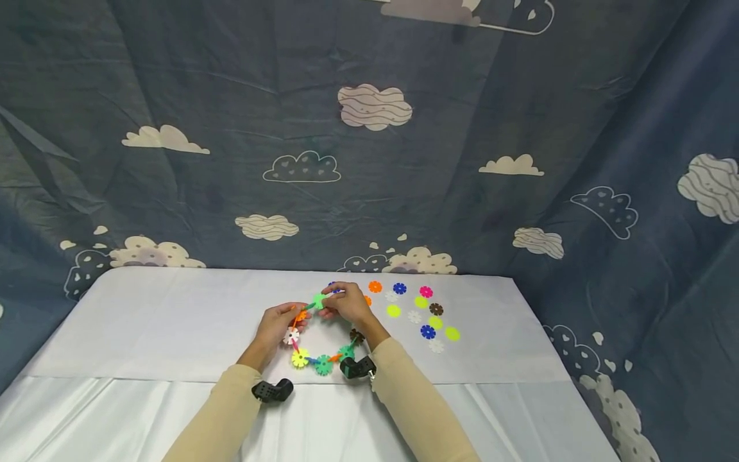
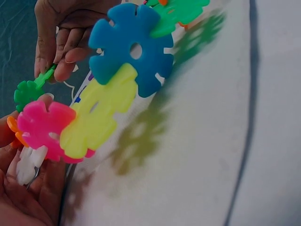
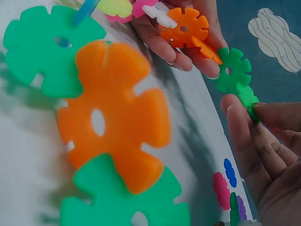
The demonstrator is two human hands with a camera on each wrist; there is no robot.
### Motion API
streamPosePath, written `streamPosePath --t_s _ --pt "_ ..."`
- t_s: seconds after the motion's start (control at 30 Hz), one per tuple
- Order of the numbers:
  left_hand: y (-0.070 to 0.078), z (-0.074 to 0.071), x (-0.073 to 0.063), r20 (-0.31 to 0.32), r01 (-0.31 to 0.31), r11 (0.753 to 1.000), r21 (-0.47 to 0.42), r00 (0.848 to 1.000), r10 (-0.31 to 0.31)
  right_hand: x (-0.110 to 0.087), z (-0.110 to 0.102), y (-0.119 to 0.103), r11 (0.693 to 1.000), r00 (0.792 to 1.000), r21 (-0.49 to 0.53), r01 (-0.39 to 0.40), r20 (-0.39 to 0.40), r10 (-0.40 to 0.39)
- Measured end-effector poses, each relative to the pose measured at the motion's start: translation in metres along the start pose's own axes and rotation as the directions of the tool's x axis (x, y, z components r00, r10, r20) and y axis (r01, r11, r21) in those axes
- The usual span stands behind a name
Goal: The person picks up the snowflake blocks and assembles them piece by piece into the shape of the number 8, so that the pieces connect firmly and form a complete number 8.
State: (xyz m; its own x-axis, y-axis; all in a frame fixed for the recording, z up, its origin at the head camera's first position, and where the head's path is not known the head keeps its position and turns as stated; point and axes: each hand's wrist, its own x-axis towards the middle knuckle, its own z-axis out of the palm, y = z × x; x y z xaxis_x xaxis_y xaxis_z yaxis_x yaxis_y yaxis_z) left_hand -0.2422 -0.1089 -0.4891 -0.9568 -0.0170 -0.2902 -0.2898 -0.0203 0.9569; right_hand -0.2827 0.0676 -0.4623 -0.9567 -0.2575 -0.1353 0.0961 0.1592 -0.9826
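Green disc (image 3: 247, 95) in right hand (image 3: 272, 157)

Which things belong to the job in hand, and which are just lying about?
Job in hand:
chain of linked discs, held by the left hand
light green disc, pinched by the right hand

Lying about:
loose brown disc
loose pink disc
other loose discs, perhaps spares

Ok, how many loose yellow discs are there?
4: one yellow disc nearest the right hand, one in front of the pink disc, one in front of the brown disc, one farthest right. The hand may hide others.
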Motion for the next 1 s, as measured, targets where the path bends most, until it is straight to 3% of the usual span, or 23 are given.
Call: streamPosePath --t_s 0.2,0.43,0.67,0.87,1.0 --pt "-0.001 0.001 -0.003 -0.02 0.005 1.0 0.003 1.0 -0.005 0.0 0.0 0.0 0.999 1.0 -0.022 0.026 0.003 -0.026" --pt "-0.001 0.003 -0.004 -0.021 -0.026 0.997 -0.074 0.999 0.025 -0.011 0.005 -0.014 0.994 0.995 -0.056 0.095 0.016 -0.094" --pt "-0.001 0.002 -0.004 -0.021 -0.037 0.998 -0.06 0.999 0.035 -0.002 0.005 -0.002 0.989 0.995 -0.111 0.098 0.012 -0.097" --pt "-0.001 0.002 0.0 0.032 -0.025 0.999 0.022 0.999 0.025 -0.003 0.003 0.001 0.983 0.996 -0.162 0.09 0.031 -0.086" --pt "0.001 0.002 0.002 0.096 0.007 0.999 0.039 0.995 -0.011 -0.002 0.003 0.001 0.957 0.992 -0.262 0.129 0.037 -0.123"
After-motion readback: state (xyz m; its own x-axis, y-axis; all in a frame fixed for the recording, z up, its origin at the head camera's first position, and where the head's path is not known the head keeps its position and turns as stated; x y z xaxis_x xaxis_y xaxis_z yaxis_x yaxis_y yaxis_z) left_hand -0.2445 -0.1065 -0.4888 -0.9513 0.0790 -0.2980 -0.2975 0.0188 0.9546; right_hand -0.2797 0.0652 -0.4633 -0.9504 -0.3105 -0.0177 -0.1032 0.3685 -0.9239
